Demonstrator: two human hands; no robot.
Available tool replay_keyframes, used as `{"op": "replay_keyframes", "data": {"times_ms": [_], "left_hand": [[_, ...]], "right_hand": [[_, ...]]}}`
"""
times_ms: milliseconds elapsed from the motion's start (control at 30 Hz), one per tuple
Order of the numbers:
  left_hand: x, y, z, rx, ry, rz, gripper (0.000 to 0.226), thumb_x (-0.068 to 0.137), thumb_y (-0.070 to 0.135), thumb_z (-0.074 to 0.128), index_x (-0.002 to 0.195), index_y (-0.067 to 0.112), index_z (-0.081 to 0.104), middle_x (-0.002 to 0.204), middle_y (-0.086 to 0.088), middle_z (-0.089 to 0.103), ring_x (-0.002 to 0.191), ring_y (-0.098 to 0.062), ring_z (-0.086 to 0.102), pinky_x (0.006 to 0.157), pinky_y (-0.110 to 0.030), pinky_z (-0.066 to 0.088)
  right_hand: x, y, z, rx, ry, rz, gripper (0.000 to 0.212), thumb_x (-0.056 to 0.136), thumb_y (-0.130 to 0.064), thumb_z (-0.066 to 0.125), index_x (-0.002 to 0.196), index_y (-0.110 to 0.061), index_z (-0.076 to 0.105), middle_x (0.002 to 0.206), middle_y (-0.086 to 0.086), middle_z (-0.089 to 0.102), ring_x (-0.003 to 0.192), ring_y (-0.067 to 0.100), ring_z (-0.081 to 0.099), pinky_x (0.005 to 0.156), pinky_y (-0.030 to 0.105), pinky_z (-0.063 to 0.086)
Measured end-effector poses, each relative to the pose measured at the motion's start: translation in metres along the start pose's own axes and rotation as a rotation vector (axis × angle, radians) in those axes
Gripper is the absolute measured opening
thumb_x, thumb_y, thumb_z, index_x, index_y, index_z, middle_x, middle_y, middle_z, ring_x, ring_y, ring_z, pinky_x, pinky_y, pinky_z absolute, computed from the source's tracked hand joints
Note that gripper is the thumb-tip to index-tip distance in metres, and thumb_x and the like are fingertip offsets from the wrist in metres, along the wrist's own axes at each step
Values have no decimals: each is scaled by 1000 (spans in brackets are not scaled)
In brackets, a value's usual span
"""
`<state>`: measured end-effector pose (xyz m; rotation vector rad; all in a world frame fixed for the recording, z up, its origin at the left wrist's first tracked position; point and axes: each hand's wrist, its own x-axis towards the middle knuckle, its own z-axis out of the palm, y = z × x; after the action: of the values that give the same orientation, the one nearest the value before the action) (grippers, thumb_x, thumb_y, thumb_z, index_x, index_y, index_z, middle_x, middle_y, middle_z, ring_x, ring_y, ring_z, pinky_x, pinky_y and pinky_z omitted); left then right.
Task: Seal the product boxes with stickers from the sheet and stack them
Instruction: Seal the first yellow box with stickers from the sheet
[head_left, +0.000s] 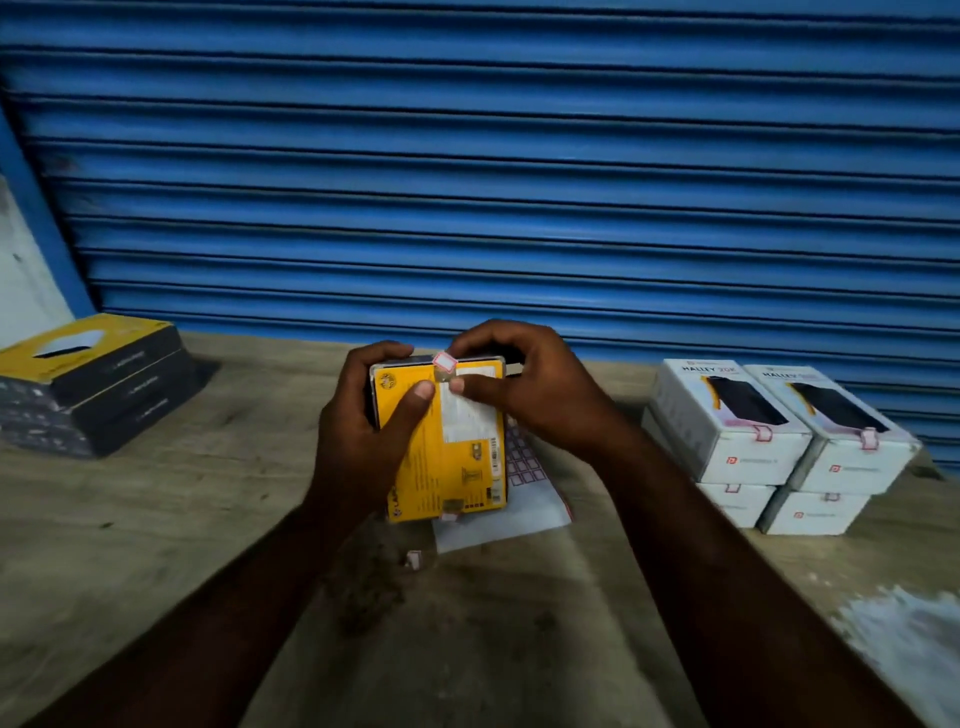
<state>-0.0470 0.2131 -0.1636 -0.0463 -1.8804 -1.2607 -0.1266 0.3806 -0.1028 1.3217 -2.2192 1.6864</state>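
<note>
A yellow product box (457, 457) stands tilted above the wooden table (156, 545), its printed yellow face toward me. My left hand (363, 431) grips its left side, thumb across the face. My right hand (530, 389) curls over the top right edge, thumb and fingers on a small pink-bordered sticker (444, 362) that lies over the box's top edge. The sticker sheet (524, 467) lies on the table behind and under the box, mostly hidden by it.
A stack of three yellow-and-black boxes (104, 384) sits at the left back. Several white boxes (779, 441) with pink stickers stand stacked two high at the right. A loose sticker scrap (414, 559) lies near the front. A blue roller shutter (493, 166) closes the back.
</note>
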Motion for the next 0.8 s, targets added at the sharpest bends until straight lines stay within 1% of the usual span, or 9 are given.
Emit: {"op": "replay_keyframes", "data": {"times_ms": [100, 167, 233, 300, 500, 600, 667, 733, 800], "left_hand": [[5, -2, -2, 6, -41, 40, 34, 88, 39, 66, 117, 34, 51, 104, 34, 63, 91, 4, 66, 72, -13, 53], [7, -4, -5, 8, -66, 68, 32, 88, 33, 65, 117, 31, 52, 101, 33, 64, 88, 4, 67, 70, -11, 52], [10, -5, -7, 20, -86, 90, 31, 88, 35, 66, 116, 31, 53, 99, 31, 66, 87, 4, 67, 70, -10, 51], [13, -7, -10, 17, -93, 104, 31, 87, 38, 66, 115, 34, 53, 98, 31, 66, 86, 4, 68, 70, -10, 52], [10, -6, -6, -27, -63, 105, 30, 87, 38, 66, 113, 29, 54, 94, 31, 66, 85, 3, 68, 70, -11, 52], [13, -7, -6, -35, -32, 109, 35, 86, 47, 65, 113, 30, 54, 99, 31, 65, 88, 1, 67, 71, -13, 54], [13, -9, -8, -41, -17, 97, 37, 83, 53, 61, 112, 30, 54, 100, 32, 64, 89, 2, 66, 71, -14, 54], [12, -12, -6, -46, -16, 74, 39, 83, 54, 61, 112, 30, 54, 101, 31, 64, 89, 2, 67, 70, -15, 55], [11, -12, -4, -42, -11, 66, 39, 82, 53, 62, 112, 29, 54, 100, 31, 64, 89, 2, 67, 71, -16, 55]], "right_hand": [[0, -6, 6, 47, 47, 26, 13, 85, -15, 75, 94, -7, 73, 95, -3, 73, 93, 7, 68, 80, 19, 53], [-1, -9, 9, 66, 79, 57, 11, 86, -15, 73, 91, -5, 72, 92, 0, 73, 91, 11, 69, 80, 23, 54], [-2, -9, 11, 80, 100, 99, 10, 87, -17, 72, 90, -7, 73, 93, 4, 74, 91, 17, 69, 81, 31, 56], [-3, -11, 13, 114, 123, 127, 9, 87, -15, 71, 91, -7, 73, 95, 7, 74, 93, 21, 69, 82, 34, 55], [-5, -18, 18, 204, 164, 172, 6, 88, -16, 69, 91, -13, 73, 102, 6, 73, 94, 14, 68, 76, 26, 52], [-2, -20, 19, 315, 170, 200, 6, 90, -17, 66, 89, -16, 72, 105, 6, 74, 94, 15, 68, 77, 29, 53], [1, -23, 17, 396, 184, 218, 10, 93, -18, 63, 86, -20, 70, 107, 4, 74, 99, 17, 69, 79, 30, 55], [2, -22, 12, 330, 200, 201, 11, 93, -18, 62, 87, -22, 70, 107, 4, 74, 103, 16, 68, 82, 26, 54], [1, -21, 10, 203, 215, 155, 6, 92, -18, 65, 90, -19, 71, 100, 1, 74, 94, 5, 68, 78, 15, 52]]}}
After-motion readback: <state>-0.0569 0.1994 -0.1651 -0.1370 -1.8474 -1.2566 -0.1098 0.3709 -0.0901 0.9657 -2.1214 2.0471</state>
